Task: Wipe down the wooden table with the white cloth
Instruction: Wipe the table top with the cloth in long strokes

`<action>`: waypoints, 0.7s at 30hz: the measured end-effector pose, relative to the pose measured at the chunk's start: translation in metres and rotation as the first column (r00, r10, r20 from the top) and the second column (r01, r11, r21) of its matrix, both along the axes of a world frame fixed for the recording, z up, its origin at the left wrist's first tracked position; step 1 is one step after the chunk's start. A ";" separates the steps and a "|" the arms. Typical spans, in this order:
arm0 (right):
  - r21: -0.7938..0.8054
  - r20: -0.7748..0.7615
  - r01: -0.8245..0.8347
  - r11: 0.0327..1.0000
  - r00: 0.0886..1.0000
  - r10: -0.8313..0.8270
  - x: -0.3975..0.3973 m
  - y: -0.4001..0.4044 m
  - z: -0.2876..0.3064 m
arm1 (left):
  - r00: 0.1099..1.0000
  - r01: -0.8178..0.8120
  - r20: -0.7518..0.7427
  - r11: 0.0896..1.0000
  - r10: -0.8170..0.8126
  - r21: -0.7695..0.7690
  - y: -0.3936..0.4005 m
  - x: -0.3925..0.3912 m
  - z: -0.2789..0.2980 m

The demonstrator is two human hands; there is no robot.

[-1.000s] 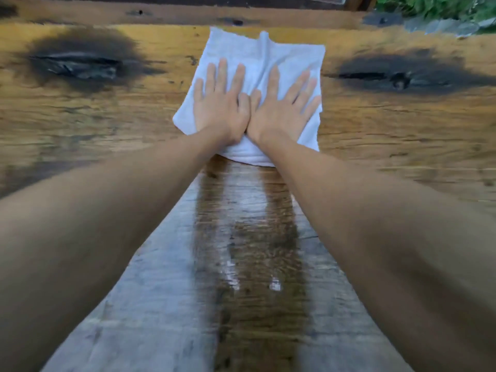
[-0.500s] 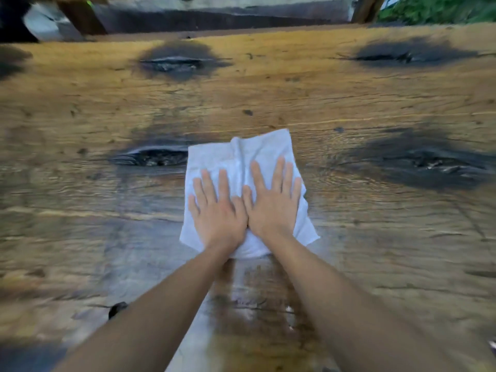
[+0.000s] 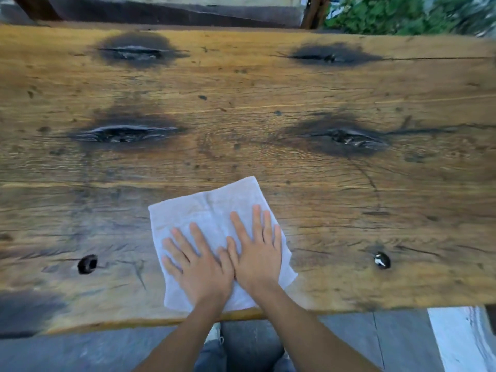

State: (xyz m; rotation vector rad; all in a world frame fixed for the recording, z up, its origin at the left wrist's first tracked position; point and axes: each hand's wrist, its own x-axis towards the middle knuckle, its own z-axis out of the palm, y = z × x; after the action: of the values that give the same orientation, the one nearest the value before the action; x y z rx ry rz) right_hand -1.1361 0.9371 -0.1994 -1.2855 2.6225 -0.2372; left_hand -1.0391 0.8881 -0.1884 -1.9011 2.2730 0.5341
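Observation:
The white cloth (image 3: 209, 210) lies flat on the wooden table (image 3: 268, 89), close to the near edge in the middle. My left hand (image 3: 198, 267) and my right hand (image 3: 257, 253) press down on it side by side, palms flat, fingers spread and pointing away from me, thumbs touching. Neither hand grips the cloth; both rest on top of it. The cloth's near part is hidden under my palms.
The tabletop has several dark burnt knots (image 3: 126, 132) and two small holes (image 3: 87, 263) near the front. The near table edge (image 3: 134, 322) runs just below the cloth. Grey floor (image 3: 80, 350) lies below, green plants (image 3: 389, 14) stand beyond the far right corner.
Both hands have dragged the cloth toward me, from the far side of the table to near its front edge. The view has pulled back, showing the near edge and floor.

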 end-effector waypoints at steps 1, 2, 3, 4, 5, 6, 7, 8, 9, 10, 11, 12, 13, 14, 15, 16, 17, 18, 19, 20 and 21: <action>0.004 0.002 0.008 1.000 1.000 -0.008 -0.002 0.013 0.001 | 1.000 0.009 0.002 1.000 -0.009 0.005 0.009 -0.003 0.000; 0.006 0.005 0.021 1.000 1.000 -0.021 -0.005 0.025 0.001 | 1.000 0.024 0.004 1.000 -0.024 0.004 0.018 -0.006 0.000; 0.010 0.012 0.036 0.999 0.999 -0.036 -0.008 0.039 0.001 | 0.999 0.042 0.014 0.999 -0.042 0.007 0.030 -0.010 0.001; 0.016 0.009 0.052 0.999 0.999 -0.052 -0.011 0.053 0.002 | 0.998 0.062 0.025 0.998 -0.062 0.015 0.043 -0.014 0.002; 0.020 0.002 0.067 0.998 0.998 -0.067 -0.013 0.067 0.002 | 0.996 0.079 0.035 0.996 -0.080 0.031 0.054 -0.017 0.002; 0.028 -0.002 0.083 0.996 0.997 -0.083 -0.016 0.082 0.003 | 0.994 0.097 0.038 0.995 -0.099 0.036 0.067 -0.021 0.004; 0.029 -0.011 0.100 0.995 0.995 -0.100 -0.021 0.098 0.003 | 0.993 0.115 0.032 0.993 -0.116 0.038 0.080 -0.027 0.006; 0.030 -0.021 0.113 0.993 0.993 -0.113 -0.025 0.113 0.004 | 0.991 0.129 0.023 0.991 -0.130 0.030 0.091 -0.032 0.006; 0.029 -0.029 0.134 0.991 0.991 -0.133 -0.032 0.128 0.005 | 0.989 0.145 0.005 0.989 -0.145 0.027 0.104 -0.040 0.008; 0.029 -0.027 0.160 0.987 0.987 -0.159 -0.036 0.142 0.007 | 0.986 0.165 -0.012 0.986 -0.165 0.016 0.116 -0.046 0.009; 0.029 -0.021 0.194 0.981 0.981 -0.193 -0.046 0.154 0.010 | 0.980 0.195 -0.033 0.981 -0.194 0.005 0.128 -0.057 0.011; 0.032 -0.020 0.230 0.973 0.973 -0.229 -0.049 0.164 0.012 | 0.974 0.223 -0.047 0.975 -0.222 0.006 0.138 -0.060 0.011; 0.036 -0.013 0.261 0.965 0.965 -0.261 -0.055 0.171 0.016 | 0.968 0.245 -0.058 0.969 -0.245 0.006 0.146 -0.066 0.012; 0.043 -0.011 0.283 0.958 0.959 -0.283 -0.062 0.177 0.019 | 0.963 0.264 -0.061 0.964 -0.263 0.017 0.153 -0.073 0.013; 0.053 -0.010 0.298 0.953 0.955 -0.298 -0.069 0.182 0.021 | 0.961 0.272 -0.053 0.962 -0.271 0.018 0.157 -0.080 0.013; 0.057 -0.024 0.310 0.949 0.951 -0.309 -0.075 0.185 0.022 | 0.959 0.280 -0.043 0.960 -0.279 0.023 0.159 -0.087 0.013; 0.059 -0.017 0.319 0.946 0.948 -0.319 -0.078 0.187 0.025 | 0.958 0.287 -0.035 0.958 -0.285 0.031 0.157 -0.092 0.014; 0.057 -0.009 0.327 0.943 0.945 -0.327 -0.084 0.188 0.027 | 0.955 0.295 -0.029 0.955 -0.294 0.022 0.155 -0.100 0.015; 0.053 -0.002 0.327 0.944 0.945 -0.327 -0.087 0.186 0.028 | 0.952 0.305 -0.026 0.952 -0.304 0.007 0.151 -0.106 0.015; 0.047 -0.007 0.320 0.946 0.947 -0.321 -0.090 0.185 0.026 | 0.948 0.317 -0.020 0.948 -0.317 -0.007 0.148 -0.112 0.014; 0.047 -0.010 0.314 0.948 0.949 -0.314 -0.091 0.182 0.024 | 0.945 0.327 -0.012 0.945 -0.327 -0.009 0.145 -0.116 0.013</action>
State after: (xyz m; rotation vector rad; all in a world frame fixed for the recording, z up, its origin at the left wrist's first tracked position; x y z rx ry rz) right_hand -1.2272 1.1194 -0.1750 -0.8472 2.8064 -0.2202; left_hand -1.1551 1.0335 -0.1750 -1.4769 2.5276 0.4920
